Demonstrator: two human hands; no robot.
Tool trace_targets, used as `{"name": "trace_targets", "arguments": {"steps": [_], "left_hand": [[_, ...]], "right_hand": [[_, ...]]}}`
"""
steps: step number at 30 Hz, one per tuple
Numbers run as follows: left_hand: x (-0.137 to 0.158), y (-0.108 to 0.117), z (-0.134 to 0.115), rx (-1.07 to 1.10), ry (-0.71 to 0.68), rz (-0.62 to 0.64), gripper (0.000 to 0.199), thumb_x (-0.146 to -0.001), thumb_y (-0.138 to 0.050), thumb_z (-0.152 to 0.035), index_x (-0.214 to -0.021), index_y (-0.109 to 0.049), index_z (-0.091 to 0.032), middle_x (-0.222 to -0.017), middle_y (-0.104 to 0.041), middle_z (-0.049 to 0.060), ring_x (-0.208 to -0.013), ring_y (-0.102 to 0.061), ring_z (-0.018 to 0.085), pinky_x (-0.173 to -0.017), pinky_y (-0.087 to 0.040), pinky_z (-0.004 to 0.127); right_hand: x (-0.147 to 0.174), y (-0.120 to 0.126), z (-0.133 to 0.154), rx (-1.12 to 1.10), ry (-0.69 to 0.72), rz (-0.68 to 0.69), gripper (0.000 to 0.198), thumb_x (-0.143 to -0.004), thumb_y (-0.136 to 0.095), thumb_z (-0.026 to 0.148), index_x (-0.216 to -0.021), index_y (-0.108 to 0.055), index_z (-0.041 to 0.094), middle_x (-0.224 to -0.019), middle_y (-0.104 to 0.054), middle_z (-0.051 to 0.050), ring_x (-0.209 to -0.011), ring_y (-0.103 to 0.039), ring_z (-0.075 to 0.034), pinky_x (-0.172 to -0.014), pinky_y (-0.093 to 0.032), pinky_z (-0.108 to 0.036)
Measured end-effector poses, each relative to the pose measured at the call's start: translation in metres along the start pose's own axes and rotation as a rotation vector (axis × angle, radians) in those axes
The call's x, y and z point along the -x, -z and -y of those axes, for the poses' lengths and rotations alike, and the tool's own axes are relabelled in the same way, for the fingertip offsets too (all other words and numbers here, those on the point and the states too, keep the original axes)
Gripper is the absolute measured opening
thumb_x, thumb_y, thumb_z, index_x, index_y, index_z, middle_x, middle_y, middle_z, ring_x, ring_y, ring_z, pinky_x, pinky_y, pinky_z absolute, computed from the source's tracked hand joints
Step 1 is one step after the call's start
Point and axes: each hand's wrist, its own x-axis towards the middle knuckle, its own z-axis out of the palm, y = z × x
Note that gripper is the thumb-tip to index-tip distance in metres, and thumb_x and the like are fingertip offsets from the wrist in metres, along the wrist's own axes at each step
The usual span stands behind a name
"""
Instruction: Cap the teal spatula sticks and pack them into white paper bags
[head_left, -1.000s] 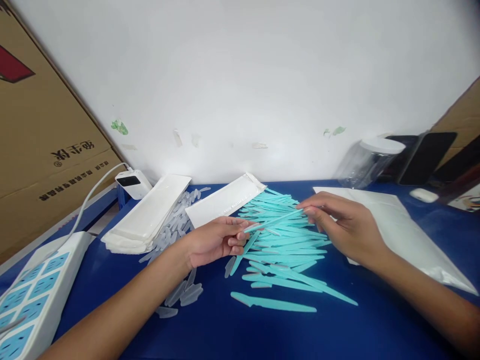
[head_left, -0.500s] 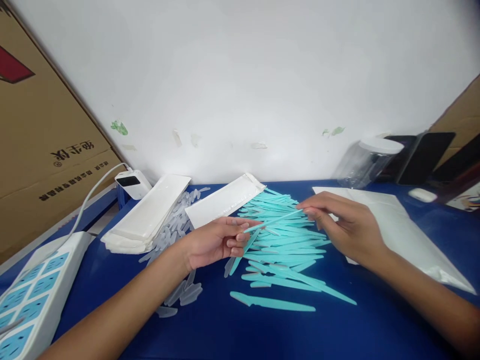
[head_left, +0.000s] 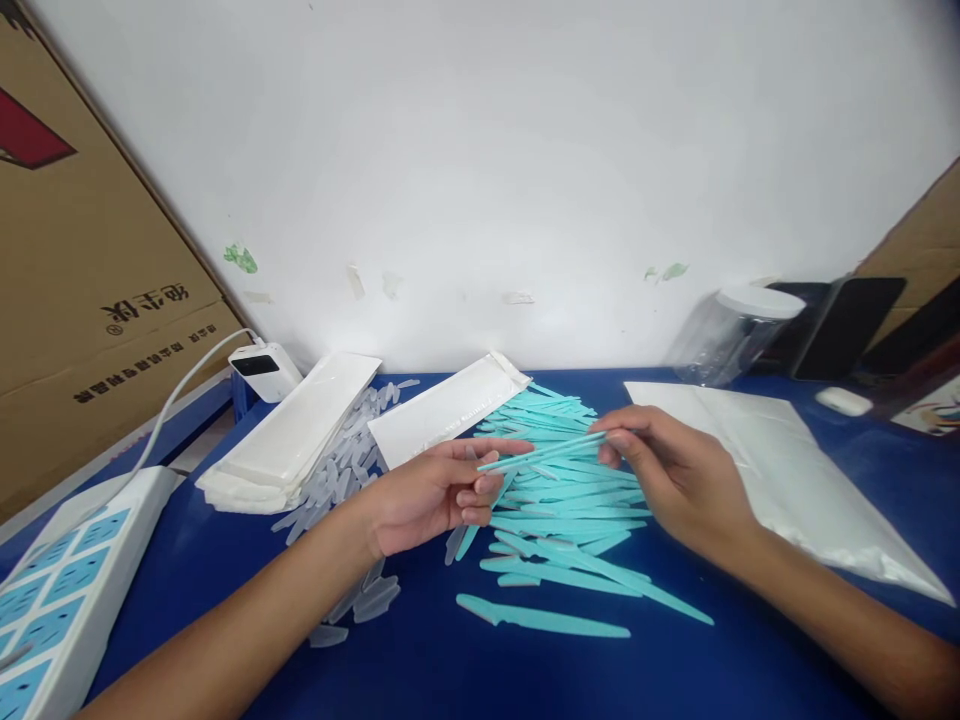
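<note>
My right hand (head_left: pixel 679 475) pinches the handle end of a thin turquoise eyebrow razor (head_left: pixel 551 450) between thumb and fingers. It points left and is seen nearly edge-on; a second one may lie along it. At its other end my left hand (head_left: pixel 442 490) closes its thumb and curled fingers, with the index finger stretched out behind the razor. A small pale piece may sit at the left thumb, too small to make out. Under both hands spreads a pile of turquoise eyebrow razors (head_left: pixel 570 500). One loose eyebrow razor (head_left: pixel 544 617) lies in front of it.
Translucent blade caps (head_left: pixel 341 460) lie scattered left of the razors, beside stacked white pouches (head_left: pixel 289 440). Another white pouch (head_left: pixel 450 405) lies behind the left hand. A larger white bag (head_left: pixel 795 480), a clear jar (head_left: pixel 739 335) and a phone (head_left: pixel 847 330) are right; a power strip (head_left: pixel 112 590) is left.
The right hand has tilted slightly and moved a little left along the razor. The left hand is nearly where it was, still at the razor's other end.
</note>
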Motion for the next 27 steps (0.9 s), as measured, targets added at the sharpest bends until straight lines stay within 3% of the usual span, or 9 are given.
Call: {"name": "trace_targets", "arguments": {"steps": [4, 10, 15, 20, 24, 27], "left_hand": [[-0.001, -0.004, 0.003, -0.04, 0.015, -0.021, 0.042, -0.101, -0.074, -0.023, -0.142, -0.074, -0.013, -0.075, -0.033, -0.005, -0.062, -0.024, 0.01, -0.058, -0.026, 0.021], [-0.003, -0.006, 0.007, -0.042, 0.011, -0.051, 0.043, -0.102, -0.076, -0.027, -0.142, -0.073, -0.012, -0.075, -0.034, -0.005, -0.062, -0.023, 0.009, -0.057, -0.025, 0.021], [-0.003, -0.006, 0.011, -0.106, -0.006, -0.001, 0.045, -0.101, -0.08, -0.038, -0.137, -0.069, -0.013, -0.074, -0.037, -0.006, -0.061, -0.021, 0.009, -0.057, -0.023, 0.022], [-0.005, 0.001, 0.014, -0.447, -0.173, -0.07, 0.053, -0.108, -0.059, -0.066, -0.134, -0.052, -0.021, -0.07, -0.048, -0.007, -0.056, -0.027, 0.011, -0.053, -0.025, 0.025], [-0.005, 0.01, 0.011, -0.747, -0.245, -0.122, 0.051, -0.111, -0.042, -0.072, -0.113, -0.051, -0.022, -0.063, -0.046, -0.008, -0.056, -0.032, 0.013, -0.055, -0.028, 0.028], [-0.003, 0.012, 0.009, -0.926, -0.284, -0.205, 0.056, -0.113, -0.033, -0.072, -0.102, -0.054, -0.021, -0.07, -0.042, -0.006, -0.064, -0.034, 0.015, -0.061, -0.031, 0.03]], "right_hand": [[0.005, -0.004, 0.003, -0.02, -0.002, 0.028, 0.014, -0.112, -0.059, 0.022, -0.11, -0.072, 0.028, -0.079, -0.072, 0.004, -0.069, -0.07, -0.012, -0.067, -0.055, -0.023], [0.006, -0.009, 0.009, -0.019, 0.006, 0.018, 0.015, -0.111, -0.058, 0.023, -0.106, -0.072, 0.025, -0.076, -0.07, 0.003, -0.066, -0.068, -0.013, -0.064, -0.054, -0.023], [0.005, -0.012, 0.012, -0.013, -0.029, -0.021, 0.014, -0.11, -0.062, 0.028, -0.104, -0.075, 0.026, -0.082, -0.076, 0.001, -0.063, -0.068, -0.013, -0.061, -0.053, -0.024], [0.0, -0.004, 0.007, -0.062, -0.256, -0.068, 0.022, -0.108, -0.067, 0.045, -0.103, -0.077, 0.026, -0.073, -0.07, 0.001, -0.057, -0.062, -0.014, -0.054, -0.049, -0.026], [-0.009, 0.008, -0.002, -0.165, -0.42, -0.076, 0.036, -0.102, -0.071, 0.059, -0.102, -0.076, 0.024, -0.068, -0.063, 0.001, -0.049, -0.05, -0.012, -0.045, -0.041, -0.026], [-0.016, 0.013, -0.007, -0.212, -0.471, -0.047, 0.042, -0.099, -0.073, 0.064, -0.099, -0.075, 0.022, -0.069, -0.061, 0.001, -0.048, -0.048, -0.011, -0.043, -0.037, -0.026]]}}
